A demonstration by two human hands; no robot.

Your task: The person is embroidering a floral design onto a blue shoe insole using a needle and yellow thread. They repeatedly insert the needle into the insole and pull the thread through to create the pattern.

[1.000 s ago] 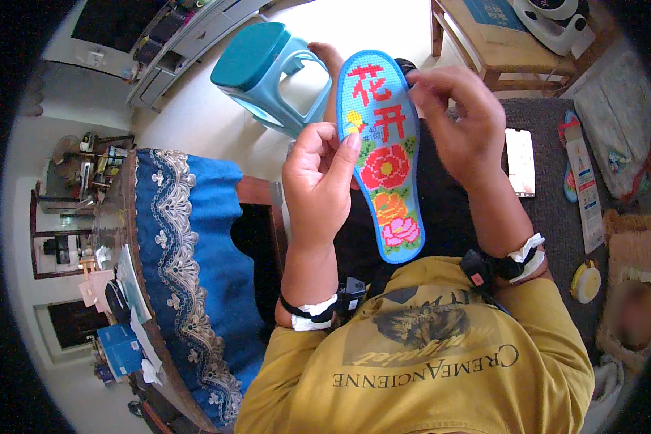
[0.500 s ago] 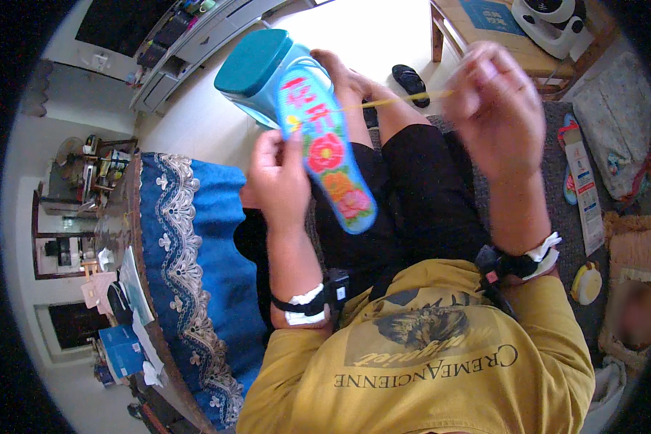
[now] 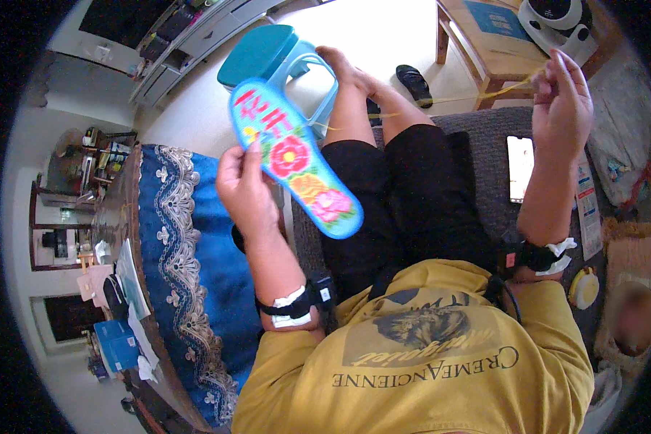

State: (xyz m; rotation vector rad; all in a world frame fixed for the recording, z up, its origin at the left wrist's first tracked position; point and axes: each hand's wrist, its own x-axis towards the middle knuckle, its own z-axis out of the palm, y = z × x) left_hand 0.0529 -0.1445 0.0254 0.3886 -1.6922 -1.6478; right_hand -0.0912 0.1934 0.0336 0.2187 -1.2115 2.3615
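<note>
My left hand (image 3: pixel 247 186) is closed on the edge of an embroidered insole (image 3: pixel 322 177), thumb on its upper face. The insole is light blue with a brighter blue rim, red stitched characters and red, orange and pink flowers. A yellow thread (image 3: pixel 506 92) runs from it across my legs, up to my right hand (image 3: pixel 563 108). That hand is raised at the far right, its fingertips pinched on the thread. Whether a needle is among the fingers cannot be made out.
A teal plastic stool (image 3: pixel 257 54) stands beyond the insole. To the right are a wooden table (image 3: pixel 495 65) and, on the grey seat (image 3: pixel 456 123), a lit phone (image 3: pixel 519 170). A blue lace-edged cloth (image 3: pixel 217 202) hangs at the left; a black sandal (image 3: pixel 414 85) lies on the floor.
My right hand has moved outward to the right, drawing out a longer stretch of thread. My left hand has shifted left and nearer with the insole. The phone has come into view.
</note>
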